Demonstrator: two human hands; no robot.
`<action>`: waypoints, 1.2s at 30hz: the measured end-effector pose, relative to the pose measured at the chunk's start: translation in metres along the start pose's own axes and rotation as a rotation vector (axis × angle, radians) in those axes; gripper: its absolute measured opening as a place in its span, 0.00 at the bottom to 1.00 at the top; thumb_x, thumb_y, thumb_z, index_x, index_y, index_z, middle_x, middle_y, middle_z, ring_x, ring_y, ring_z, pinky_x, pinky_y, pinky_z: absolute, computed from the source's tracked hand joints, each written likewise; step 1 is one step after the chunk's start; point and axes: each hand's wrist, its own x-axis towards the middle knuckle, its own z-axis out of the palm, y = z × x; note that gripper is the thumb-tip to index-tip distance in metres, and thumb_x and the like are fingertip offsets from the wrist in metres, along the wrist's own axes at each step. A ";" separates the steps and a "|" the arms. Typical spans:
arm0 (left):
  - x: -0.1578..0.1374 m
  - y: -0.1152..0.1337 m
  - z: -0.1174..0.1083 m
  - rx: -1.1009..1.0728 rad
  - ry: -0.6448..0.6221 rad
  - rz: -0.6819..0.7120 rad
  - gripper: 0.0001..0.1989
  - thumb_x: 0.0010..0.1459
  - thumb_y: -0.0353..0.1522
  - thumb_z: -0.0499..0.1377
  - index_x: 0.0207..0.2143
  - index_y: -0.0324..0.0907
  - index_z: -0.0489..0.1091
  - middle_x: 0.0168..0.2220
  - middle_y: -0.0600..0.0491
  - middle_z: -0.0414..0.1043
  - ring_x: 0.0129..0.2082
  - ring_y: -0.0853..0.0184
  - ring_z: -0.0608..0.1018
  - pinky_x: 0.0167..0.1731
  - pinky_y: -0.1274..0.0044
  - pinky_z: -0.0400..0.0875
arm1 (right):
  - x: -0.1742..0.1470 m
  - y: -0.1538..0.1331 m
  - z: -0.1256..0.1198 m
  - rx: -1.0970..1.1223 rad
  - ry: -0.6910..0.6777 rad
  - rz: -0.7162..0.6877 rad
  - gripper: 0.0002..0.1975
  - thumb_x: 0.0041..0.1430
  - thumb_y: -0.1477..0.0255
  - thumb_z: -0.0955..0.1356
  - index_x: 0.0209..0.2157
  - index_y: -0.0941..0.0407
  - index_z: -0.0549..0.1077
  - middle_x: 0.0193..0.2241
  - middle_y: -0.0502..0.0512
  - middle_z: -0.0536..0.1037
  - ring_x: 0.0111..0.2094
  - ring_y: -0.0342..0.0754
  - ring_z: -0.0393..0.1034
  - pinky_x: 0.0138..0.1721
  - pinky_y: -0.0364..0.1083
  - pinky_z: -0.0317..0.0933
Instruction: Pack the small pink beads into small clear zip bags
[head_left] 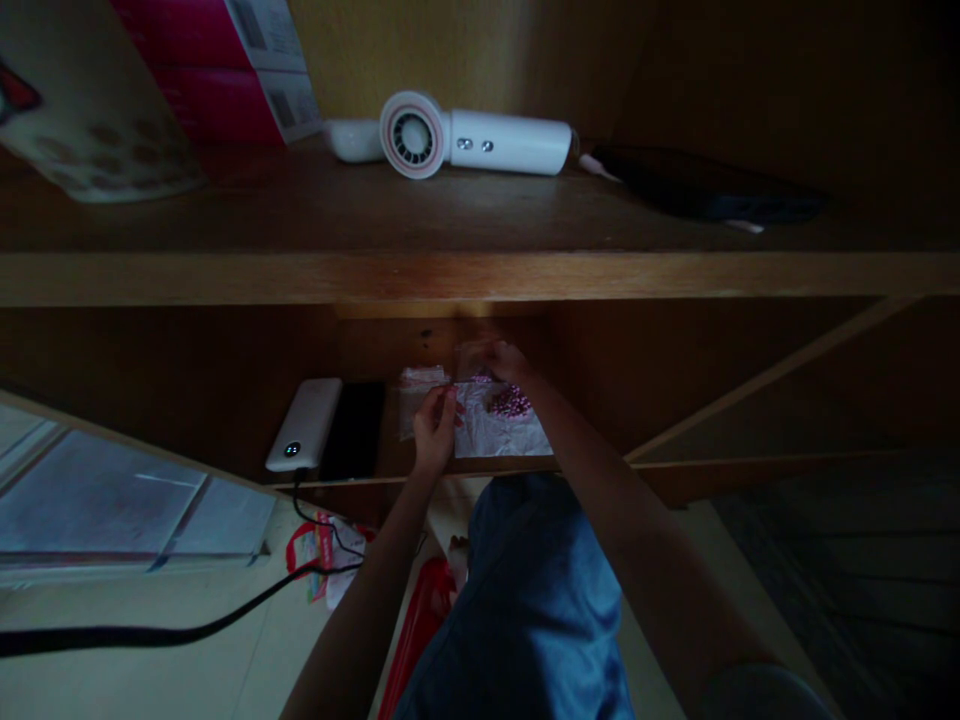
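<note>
Nearest, the left hand (433, 422) has bent fingers at the edge of a white sheet (491, 438); their grip cannot be told. Pink beads (510, 402) lie heaped on the sheet. Beyond, the right hand (508, 361) pinches a clear bag (470, 360).

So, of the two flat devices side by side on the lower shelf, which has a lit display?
The white power bank, left of the black phone-like slab: its small display glows, while the slab's visible face is dark.
</note>
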 end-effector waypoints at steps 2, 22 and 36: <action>0.000 0.000 0.000 0.001 -0.001 0.000 0.17 0.57 0.44 0.52 0.36 0.39 0.68 0.22 0.56 0.66 0.19 0.73 0.68 0.19 0.82 0.63 | -0.004 0.000 -0.002 -0.125 -0.030 -0.017 0.17 0.57 0.74 0.63 0.48 0.57 0.70 0.45 0.57 0.75 0.46 0.47 0.69 0.49 0.44 0.60; 0.000 -0.003 -0.002 0.054 -0.001 0.024 0.17 0.58 0.44 0.51 0.34 0.40 0.68 0.21 0.56 0.67 0.18 0.73 0.68 0.20 0.81 0.63 | -0.037 -0.012 0.005 -0.316 0.043 -0.039 0.14 0.56 0.64 0.65 0.42 0.54 0.73 0.44 0.57 0.75 0.49 0.49 0.66 0.50 0.46 0.56; -0.004 0.013 -0.014 0.308 0.139 0.187 0.14 0.58 0.41 0.52 0.35 0.40 0.69 0.30 0.51 0.73 0.27 0.69 0.74 0.29 0.78 0.67 | -0.079 -0.005 -0.007 0.414 0.497 0.062 0.10 0.53 0.65 0.64 0.32 0.57 0.70 0.29 0.52 0.75 0.30 0.43 0.68 0.33 0.41 0.60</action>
